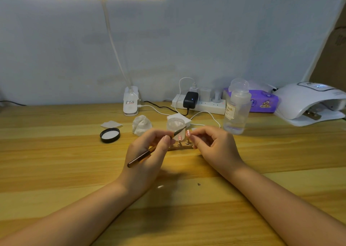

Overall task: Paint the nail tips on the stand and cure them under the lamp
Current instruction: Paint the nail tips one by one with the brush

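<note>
The painting step is in hand, not the curing: the left hand (pixel 148 152) has its grip closed round a thin brush (pixel 155 148), held like a pen with the dark handle running back down across the palm and the fine end aimed up and right toward the nail tips (pixel 180 137) on the stand (pixel 180 147). The stand sits on the bench (pixel 56 161) between the two hands, its small pegs upright, two of them showing pinkish tips. The right hand (pixel 213 144) has its fingers curled in, and its fingertips (pixel 192 138) seem to pinch or steady the rightmost tip (pixel 188 133) (whether they truly clasp it or only touch it is hard to tell at this size). Just behind the stand is a small clear jar (pixel 175 125), its black lid (pixel 109 135) lying well off to the left, near a crumpled wipe (pixel 141 124). The curing lamp (pixel 310 101) waits at the far right of the bench, well apart from the stand, its mouth facing the work; a clear bottle (pixel 236 107) stands between. By my reading, the next move calls for a steady, light stroke of the brush end along the tip while the right hand keeps the peg from wobbling; only once every tip is coated should the stand be carried across and slid into the lamp
</note>
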